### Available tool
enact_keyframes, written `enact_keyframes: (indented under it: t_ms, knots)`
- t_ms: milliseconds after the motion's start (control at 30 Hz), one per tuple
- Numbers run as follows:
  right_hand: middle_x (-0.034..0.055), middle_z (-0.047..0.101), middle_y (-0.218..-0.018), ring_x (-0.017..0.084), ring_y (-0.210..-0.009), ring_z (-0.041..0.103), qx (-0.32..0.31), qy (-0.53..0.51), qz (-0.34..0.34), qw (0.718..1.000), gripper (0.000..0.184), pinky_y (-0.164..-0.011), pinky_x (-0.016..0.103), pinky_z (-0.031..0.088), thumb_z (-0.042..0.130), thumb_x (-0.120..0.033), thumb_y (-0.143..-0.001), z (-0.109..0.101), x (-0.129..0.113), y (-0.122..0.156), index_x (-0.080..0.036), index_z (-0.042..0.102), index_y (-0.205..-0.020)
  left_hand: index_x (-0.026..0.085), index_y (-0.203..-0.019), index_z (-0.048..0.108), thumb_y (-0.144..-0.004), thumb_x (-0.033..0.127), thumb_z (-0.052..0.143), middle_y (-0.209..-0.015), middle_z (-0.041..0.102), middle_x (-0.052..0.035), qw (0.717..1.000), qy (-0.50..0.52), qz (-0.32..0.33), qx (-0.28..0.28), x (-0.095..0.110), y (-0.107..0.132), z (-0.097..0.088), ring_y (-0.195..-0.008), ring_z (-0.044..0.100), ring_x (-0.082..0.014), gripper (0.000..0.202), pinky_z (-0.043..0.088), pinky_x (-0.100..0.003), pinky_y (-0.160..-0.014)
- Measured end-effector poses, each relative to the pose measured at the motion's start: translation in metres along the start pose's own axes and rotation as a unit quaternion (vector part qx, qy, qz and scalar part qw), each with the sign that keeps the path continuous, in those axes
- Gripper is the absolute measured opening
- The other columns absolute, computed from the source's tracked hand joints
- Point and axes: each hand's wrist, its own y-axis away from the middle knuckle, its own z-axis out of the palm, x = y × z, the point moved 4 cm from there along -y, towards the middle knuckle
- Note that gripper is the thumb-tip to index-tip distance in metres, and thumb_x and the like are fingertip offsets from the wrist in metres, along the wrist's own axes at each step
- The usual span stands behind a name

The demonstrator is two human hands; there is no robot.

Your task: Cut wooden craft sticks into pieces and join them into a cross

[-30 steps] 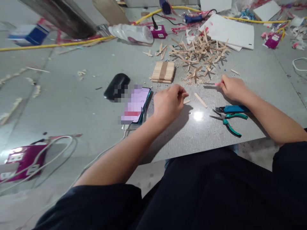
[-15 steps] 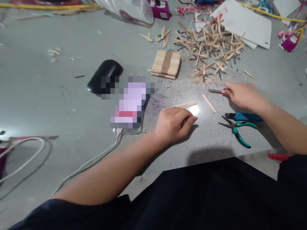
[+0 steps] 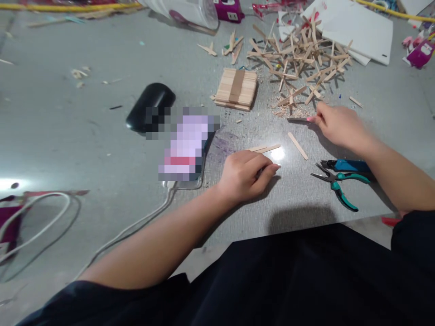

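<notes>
My left hand (image 3: pixel 246 174) rests on the table with its fingers curled and thumb pressed in. What it holds, if anything, is hidden. Just past its knuckles lie two wooden craft sticks (image 3: pixel 270 149), partly covered by the hand. Another craft stick (image 3: pixel 298 146) lies alone between my hands. My right hand (image 3: pixel 335 123) is closed on a narrow grey metal blade (image 3: pixel 296 119), which points left over the edge of a heap of wood shavings (image 3: pixel 287 110). Nearer me than the right hand are open teal-handled pliers (image 3: pixel 335 179) and a blue utility knife (image 3: pixel 350 165).
A banded bundle of craft sticks (image 3: pixel 246 90) lies beyond my left hand. Farther right is a pile of crossed sticks (image 3: pixel 306 59) by a white sheet (image 3: pixel 360 34). To the left are a phone (image 3: pixel 186 145) on a white cable (image 3: pixel 149 213) and a black rounded object (image 3: pixel 149 106).
My right hand has moved away from me and slightly left with the blade, bringing its tip to the shavings. My left hand stays in place. The view has shifted a little.
</notes>
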Motion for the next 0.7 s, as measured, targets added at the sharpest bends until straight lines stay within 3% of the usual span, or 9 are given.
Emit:
enact_keyframes:
  t_ms: [200,333,500,700]
  knots:
    - [0.0195,0.086,-0.121,0.045,-0.112,0.078,0.028,-0.037,-0.005,0.999,0.058,-0.09,0.049,0.048,0.039,-0.062,-0.136,-0.011,0.015,0.003,-0.026,0.076,-0.162,0.028,-0.095,0.079,-0.123,0.03,0.066,-0.074,0.082,-0.0014,0.999,0.009,0.012,-0.031,-0.004,0.005,0.008,-0.061,0.074,-0.0246,0.03,0.057,-0.044,-0.063]
    - [0.0169,0.085,-0.109,0.044,-0.108,0.079,0.039,-0.04,-0.013,0.998,0.051,-0.091,0.05,0.05,0.048,-0.06,-0.134,-0.01,0.017,-0.001,-0.025,0.079,-0.155,0.027,-0.097,0.08,-0.123,0.029,0.064,-0.077,0.084,-0.0017,0.999,0.007,0.01,-0.047,-0.005,0.004,0.008,-0.063,0.076,-0.0238,0.03,0.059,-0.043,-0.065]
    - [0.0138,0.082,-0.099,0.042,-0.098,0.077,0.11,-0.055,-0.053,0.991,0.039,-0.088,0.05,0.053,0.065,-0.058,-0.128,-0.002,0.022,-0.008,-0.026,0.082,-0.141,0.024,-0.1,0.078,-0.128,0.028,0.067,-0.077,0.081,0.0003,0.998,0.01,0.06,-0.02,-0.002,-0.001,0.004,-0.062,0.074,-0.0199,0.03,0.058,-0.038,-0.064]
    - [0.017,0.084,-0.11,0.042,-0.105,0.078,0.127,-0.09,-0.087,0.984,0.023,-0.092,0.053,0.058,0.071,-0.045,-0.124,0.009,0.02,-0.016,-0.025,0.08,-0.132,0.022,-0.099,0.077,-0.128,0.025,0.067,-0.076,0.078,0.0015,0.997,0.01,0.077,-0.011,0.0,-0.003,0.004,-0.061,0.072,-0.0194,0.031,0.057,-0.038,-0.062]
